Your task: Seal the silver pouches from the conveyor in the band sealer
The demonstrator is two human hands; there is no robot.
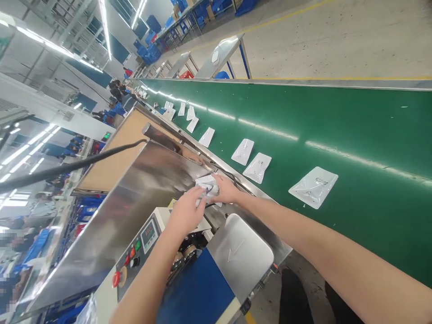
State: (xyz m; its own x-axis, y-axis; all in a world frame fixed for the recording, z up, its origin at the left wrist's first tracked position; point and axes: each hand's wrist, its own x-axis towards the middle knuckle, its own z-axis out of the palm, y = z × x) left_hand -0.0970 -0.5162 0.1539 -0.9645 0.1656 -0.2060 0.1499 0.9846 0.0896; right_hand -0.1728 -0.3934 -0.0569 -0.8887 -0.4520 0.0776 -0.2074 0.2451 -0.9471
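Observation:
Over the steel ledge, a white plastic pouch [207,183] is between my two hands, crumpled and bent. My left hand [189,209] grips its near left side, fingers curled over it. On the other side, my right hand [225,189] has its fingers closed around the pouch's right edge. Part of the pouch is hidden by the fingers. Just below my hands stands a machine with a control panel [143,245], a blue belt [197,292] and a flat metal plate [248,245].
A long green conveyor belt [364,130] runs along the right, carrying several white pouches such as the nearest pouch [313,188]. A steel sheet [124,207] slopes at the left, with a black cable [77,165] crossing above it. Metal tables [219,56] stand beyond the belt.

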